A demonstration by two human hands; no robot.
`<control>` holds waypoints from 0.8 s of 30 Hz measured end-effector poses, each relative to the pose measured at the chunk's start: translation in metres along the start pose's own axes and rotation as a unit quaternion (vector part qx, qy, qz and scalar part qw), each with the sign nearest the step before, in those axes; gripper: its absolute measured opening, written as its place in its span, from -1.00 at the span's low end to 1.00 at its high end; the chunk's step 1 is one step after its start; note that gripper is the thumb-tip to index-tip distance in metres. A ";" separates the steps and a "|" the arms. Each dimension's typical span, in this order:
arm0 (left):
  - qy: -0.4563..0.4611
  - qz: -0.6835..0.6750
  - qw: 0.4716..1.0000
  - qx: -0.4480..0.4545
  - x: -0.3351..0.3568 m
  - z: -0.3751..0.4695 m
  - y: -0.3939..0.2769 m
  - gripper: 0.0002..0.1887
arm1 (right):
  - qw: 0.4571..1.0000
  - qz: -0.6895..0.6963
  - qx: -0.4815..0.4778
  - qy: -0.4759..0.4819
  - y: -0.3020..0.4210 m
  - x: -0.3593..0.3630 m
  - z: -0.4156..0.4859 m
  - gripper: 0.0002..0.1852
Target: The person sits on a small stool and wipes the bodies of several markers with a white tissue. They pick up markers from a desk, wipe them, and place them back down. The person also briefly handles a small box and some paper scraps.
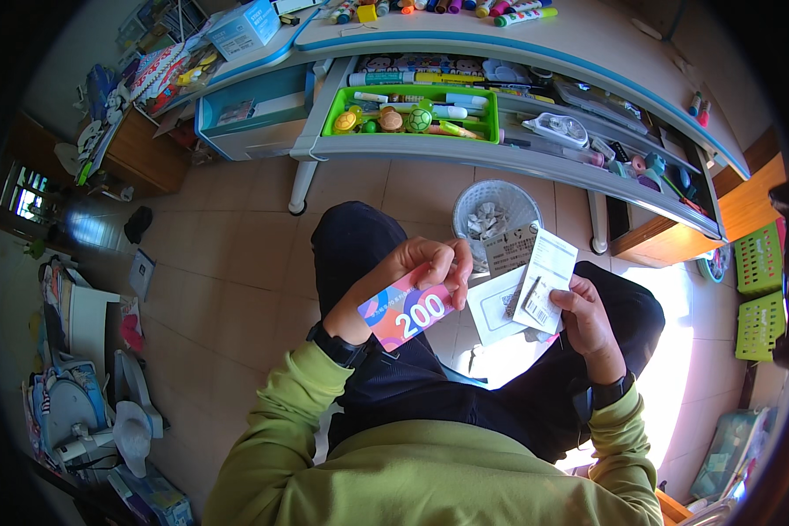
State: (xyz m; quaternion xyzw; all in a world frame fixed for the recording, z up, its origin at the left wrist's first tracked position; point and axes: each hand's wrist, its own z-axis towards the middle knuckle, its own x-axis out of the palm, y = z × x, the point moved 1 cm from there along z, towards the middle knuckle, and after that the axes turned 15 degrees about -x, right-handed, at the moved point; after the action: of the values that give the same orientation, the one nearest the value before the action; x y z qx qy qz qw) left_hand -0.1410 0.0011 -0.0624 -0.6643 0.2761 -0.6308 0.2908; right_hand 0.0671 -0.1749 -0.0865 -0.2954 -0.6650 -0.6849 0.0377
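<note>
Between the thumb and fingers of my left hand (427,263) is a colourful printed card (404,312) in pink, orange and purple, bearing large white digits. My right hand (588,315) pinches several paper pieces fanned out above my lap. Among them are a narrow white slip (549,263) with a barcode, a white card (493,302) with a printed code, and a grey-brown printed piece (509,250). Beyond the papers stands a white waste bin (461,214) with crumpled paper (488,220) inside, partly hidden by them.
An open desk drawer (401,148) spans the front, with a green tray (332,125) of pens and turtle figures, and a correction tape (555,128). Markers (526,17) lie on the desktop (394,36). Green baskets (759,260) stand at right, a chair-like white item (135,394) at left.
</note>
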 end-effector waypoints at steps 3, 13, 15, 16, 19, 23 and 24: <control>0.000 0.006 1.000 0.002 0.000 0.000 0.000 -0.63 | 1.000 0.000 -0.002 0.003 -0.001 0.000 0.000 -0.76; 0.000 0.005 1.000 0.003 0.001 0.000 0.000 -0.63 | 1.000 0.002 0.002 0.006 -0.002 -0.003 0.000 -0.76; -0.008 0.008 1.000 0.023 -0.001 -0.001 0.001 -0.63 | 1.000 0.021 0.000 0.016 -0.002 -0.003 0.000 -0.75; -0.015 0.007 1.000 0.026 -0.002 -0.001 0.002 -0.64 | 1.000 0.017 0.008 0.018 -0.002 -0.003 0.000 -0.75; -0.004 -0.011 0.998 0.058 -0.014 0.001 0.002 -0.69 | 0.999 0.019 0.019 0.019 -0.002 -0.004 0.000 -0.74; 0.051 0.033 0.991 0.121 -0.035 0.013 -0.001 -0.74 | 0.999 0.030 0.026 0.038 0.000 -0.003 0.000 -0.73; 0.000 0.023 0.994 0.102 -0.038 0.011 0.001 -0.75 | 0.999 0.015 0.027 0.033 0.000 -0.003 0.000 -0.73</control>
State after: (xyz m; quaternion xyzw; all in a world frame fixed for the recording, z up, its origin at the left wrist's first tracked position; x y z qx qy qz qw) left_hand -0.1317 0.0291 -0.0894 -0.6248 0.2255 -0.6484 0.3720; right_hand 0.0694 -0.1757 -0.0879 -0.2814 -0.6774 -0.6752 0.0779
